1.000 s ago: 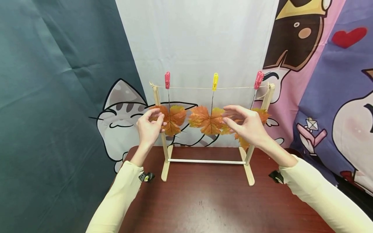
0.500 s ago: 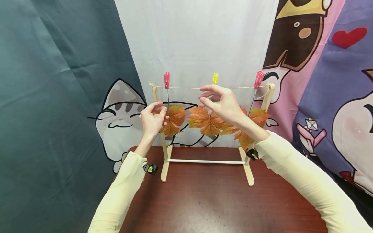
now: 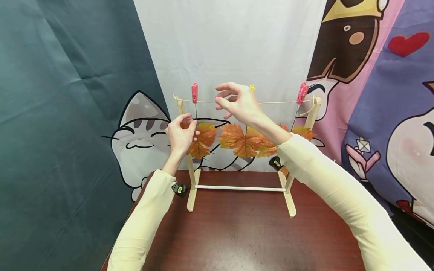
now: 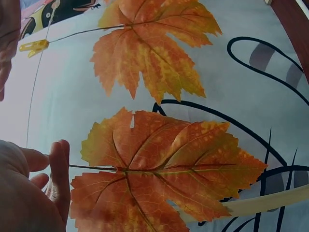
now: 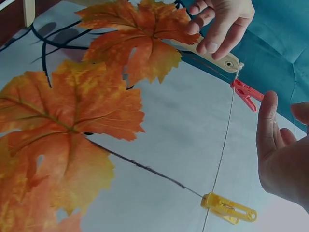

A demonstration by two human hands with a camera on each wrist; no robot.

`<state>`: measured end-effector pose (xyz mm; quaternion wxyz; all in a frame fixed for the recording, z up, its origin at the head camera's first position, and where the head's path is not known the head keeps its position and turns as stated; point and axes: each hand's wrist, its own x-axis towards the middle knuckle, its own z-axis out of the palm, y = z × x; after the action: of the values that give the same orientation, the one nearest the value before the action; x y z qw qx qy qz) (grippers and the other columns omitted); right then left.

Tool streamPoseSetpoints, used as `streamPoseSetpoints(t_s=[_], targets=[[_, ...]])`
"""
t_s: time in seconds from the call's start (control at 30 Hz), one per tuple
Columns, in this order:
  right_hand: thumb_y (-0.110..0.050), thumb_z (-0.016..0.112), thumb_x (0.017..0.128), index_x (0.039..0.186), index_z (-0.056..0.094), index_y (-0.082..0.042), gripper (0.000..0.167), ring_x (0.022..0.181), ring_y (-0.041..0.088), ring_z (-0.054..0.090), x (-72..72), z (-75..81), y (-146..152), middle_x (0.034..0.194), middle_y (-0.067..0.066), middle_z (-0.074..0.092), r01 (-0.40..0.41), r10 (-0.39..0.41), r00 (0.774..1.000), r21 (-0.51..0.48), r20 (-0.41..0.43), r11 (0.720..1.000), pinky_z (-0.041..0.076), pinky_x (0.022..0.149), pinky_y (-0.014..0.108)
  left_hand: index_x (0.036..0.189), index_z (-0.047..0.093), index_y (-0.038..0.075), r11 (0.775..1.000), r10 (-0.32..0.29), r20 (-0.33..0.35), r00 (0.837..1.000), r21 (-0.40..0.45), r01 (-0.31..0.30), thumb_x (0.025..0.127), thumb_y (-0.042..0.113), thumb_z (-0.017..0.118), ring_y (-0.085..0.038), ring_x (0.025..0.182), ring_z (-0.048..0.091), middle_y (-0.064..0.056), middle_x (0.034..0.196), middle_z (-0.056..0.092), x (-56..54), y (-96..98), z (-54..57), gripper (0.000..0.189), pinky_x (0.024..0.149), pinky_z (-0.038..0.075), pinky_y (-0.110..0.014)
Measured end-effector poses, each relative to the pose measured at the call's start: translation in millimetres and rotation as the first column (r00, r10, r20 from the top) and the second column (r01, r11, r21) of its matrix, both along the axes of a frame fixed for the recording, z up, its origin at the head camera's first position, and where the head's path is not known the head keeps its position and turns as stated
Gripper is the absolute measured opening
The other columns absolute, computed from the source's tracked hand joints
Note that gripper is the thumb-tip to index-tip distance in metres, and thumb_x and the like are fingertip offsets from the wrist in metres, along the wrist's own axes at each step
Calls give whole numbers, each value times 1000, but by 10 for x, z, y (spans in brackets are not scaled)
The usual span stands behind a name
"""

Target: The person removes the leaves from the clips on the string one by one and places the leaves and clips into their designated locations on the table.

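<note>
Orange maple leaves hang by dark stems from clothespins on a string. My left hand (image 3: pixel 181 133), thumb and fingers bent but apart, overlaps the left leaf (image 3: pixel 205 139) and is close to its stem. My right hand (image 3: pixel 239 103) is raised in front of the string, between the left pink clothespin (image 3: pixel 194 93) and the yellow clothespin (image 5: pixel 231 210). Its thumb and fingers are spread with nothing between them. In the right wrist view, a right fingertip overlaps the tail of the pink clothespin. The middle leaf (image 3: pixel 239 141) hangs below the right hand; its stem is partly hidden.
The string runs between two posts of a wooden stand (image 3: pixel 191 192) on a dark red-brown table (image 3: pixel 237 233). A white crossbar (image 3: pixel 240 188) joins the feet. At right, another pink clothespin (image 3: pixel 302 93) holds more leaves, partly behind the right arm. A printed cloth (image 3: pixel 264 49) hangs behind.
My right hand has moved left and up from the leaves at right to the string, now covering most of the yellow clothespin. My left hand has shifted slightly up and right.
</note>
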<state>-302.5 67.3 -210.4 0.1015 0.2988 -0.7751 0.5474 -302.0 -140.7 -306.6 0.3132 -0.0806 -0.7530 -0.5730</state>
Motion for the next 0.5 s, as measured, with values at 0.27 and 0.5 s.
streamPoseSetpoints(t_s=[0.27, 0.5], targets=[[-14, 67, 96, 132, 61, -5, 37, 90, 23, 71, -131, 92, -137, 112, 9, 68, 27, -29, 999, 49, 23, 998, 59, 64, 35, 119, 69, -2, 1000, 11, -3, 1000, -7, -11, 93, 6, 69, -31, 66, 72, -14, 100, 71, -67, 18, -21, 28, 47, 54, -25], [-15, 68, 96, 132, 60, -6, 38, 95, 22, 69, -238, 138, -251, 114, 9, 67, 39, -43, 998, 91, 45, 995, 59, 68, 38, 121, 69, 0, 1000, 13, 22, 1000, 12, -13, 93, 6, 67, -28, 65, 72, -13, 103, 71, -107, 48, -26, 28, 48, 55, -29]])
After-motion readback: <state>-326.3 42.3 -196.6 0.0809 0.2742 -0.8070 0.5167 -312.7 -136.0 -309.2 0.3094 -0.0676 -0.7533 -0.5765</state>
